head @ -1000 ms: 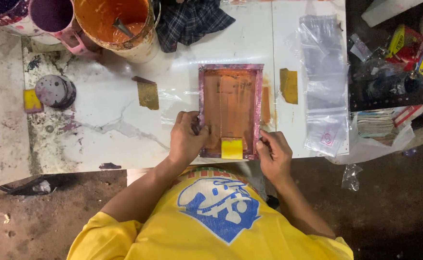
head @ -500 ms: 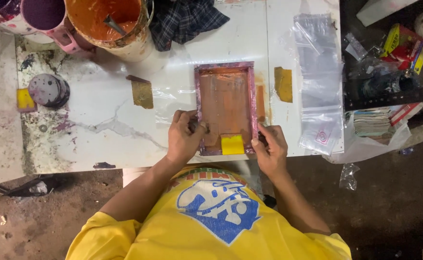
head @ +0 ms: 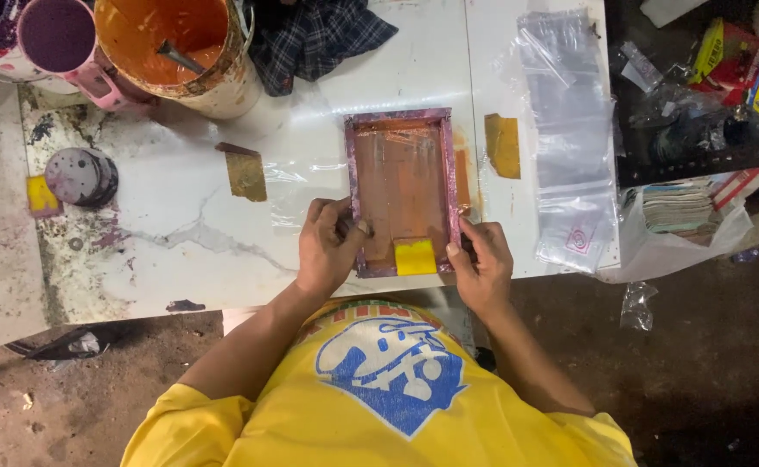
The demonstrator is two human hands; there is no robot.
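Observation:
A small purple-framed printing screen [head: 403,138] with an orange-stained mesh lies flat on the white table [head: 181,242]. My left hand [head: 328,246] grips the frame's left side near its front corner. My right hand [head: 479,259] grips the frame's right side near the other front corner. A yellow squeegee block [head: 415,256] rests inside the frame at its near end, between my hands. Clear plastic film lies under the frame.
A bucket of orange ink [head: 181,47] with a stick stands at the back left, next to a pink cup [head: 60,39]. A dark checked cloth [head: 315,35], two yellow-brown cards [head: 246,173] [head: 503,144], a round lid [head: 81,175] and a stack of clear bags [head: 570,138] surround the frame.
Both hands keep hold of the frame's sides. The left fingers have shifted a little along the left rail; the frame stays in place.

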